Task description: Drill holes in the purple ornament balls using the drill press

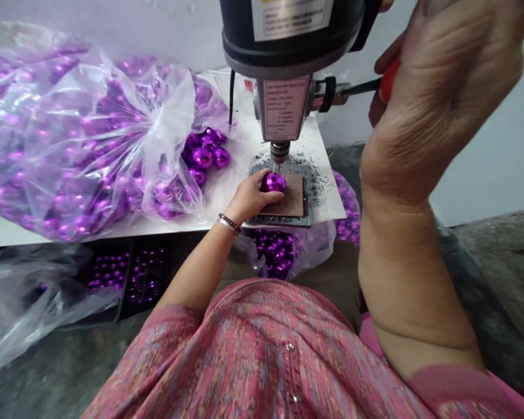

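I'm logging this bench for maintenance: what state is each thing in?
Drill press: running or stopped, cannot tell
Purple ball: in the left hand, beneath the bit
Lever knob: gripped by the right hand
Tabletop: littered with dark debris
Brown board: flat, lightly speckled
Large bag: bulging, gathered
Loose balls: clustered together

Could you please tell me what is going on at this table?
The person's left hand holds a shiny purple ball over a brown board, below the chuck of a bench drill. The right hand is raised, gripping the red knob on the drill's lever. Whether the bit touches the ball is hard to tell. Dark shavings lie around the board, with loose purple balls and a large clear bag of more to the left.
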A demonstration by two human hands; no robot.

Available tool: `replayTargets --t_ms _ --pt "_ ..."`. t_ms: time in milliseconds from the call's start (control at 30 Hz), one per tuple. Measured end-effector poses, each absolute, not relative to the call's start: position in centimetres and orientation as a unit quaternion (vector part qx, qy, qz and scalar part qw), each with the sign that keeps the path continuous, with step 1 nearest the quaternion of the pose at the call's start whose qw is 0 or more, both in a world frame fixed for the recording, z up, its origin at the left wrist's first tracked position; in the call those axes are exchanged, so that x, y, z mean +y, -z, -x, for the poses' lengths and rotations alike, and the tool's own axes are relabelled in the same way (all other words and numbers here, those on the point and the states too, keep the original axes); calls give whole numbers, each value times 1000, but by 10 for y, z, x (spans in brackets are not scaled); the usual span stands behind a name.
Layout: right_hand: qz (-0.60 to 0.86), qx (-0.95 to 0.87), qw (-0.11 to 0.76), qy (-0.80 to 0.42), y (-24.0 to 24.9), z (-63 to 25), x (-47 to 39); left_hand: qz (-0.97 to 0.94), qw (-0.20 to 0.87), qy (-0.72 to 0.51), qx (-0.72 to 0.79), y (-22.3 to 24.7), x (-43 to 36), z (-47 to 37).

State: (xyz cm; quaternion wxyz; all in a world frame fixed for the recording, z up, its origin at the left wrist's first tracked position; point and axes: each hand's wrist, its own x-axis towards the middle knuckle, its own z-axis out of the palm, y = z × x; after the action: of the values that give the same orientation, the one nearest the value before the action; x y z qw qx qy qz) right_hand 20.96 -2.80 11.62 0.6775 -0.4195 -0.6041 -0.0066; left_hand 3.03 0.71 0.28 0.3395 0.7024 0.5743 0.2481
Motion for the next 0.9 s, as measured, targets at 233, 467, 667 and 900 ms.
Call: replayTargets --t_ms 233,467,667,900 --pt "441 -574 687 -62 -124 -202 -30 -757 275 -227 547 5 14 -41" --pt "448 -570 687 -51 -111 -205 -35 -732 309 -238 559 8 12 -40" --pt "441 -596 671 -6 -94 -209 -41 -737 294 -243 558 11 11 -41" --pt "422 -604 676 20 -79 -212 -39 -739 285 -246 558 13 10 -40"
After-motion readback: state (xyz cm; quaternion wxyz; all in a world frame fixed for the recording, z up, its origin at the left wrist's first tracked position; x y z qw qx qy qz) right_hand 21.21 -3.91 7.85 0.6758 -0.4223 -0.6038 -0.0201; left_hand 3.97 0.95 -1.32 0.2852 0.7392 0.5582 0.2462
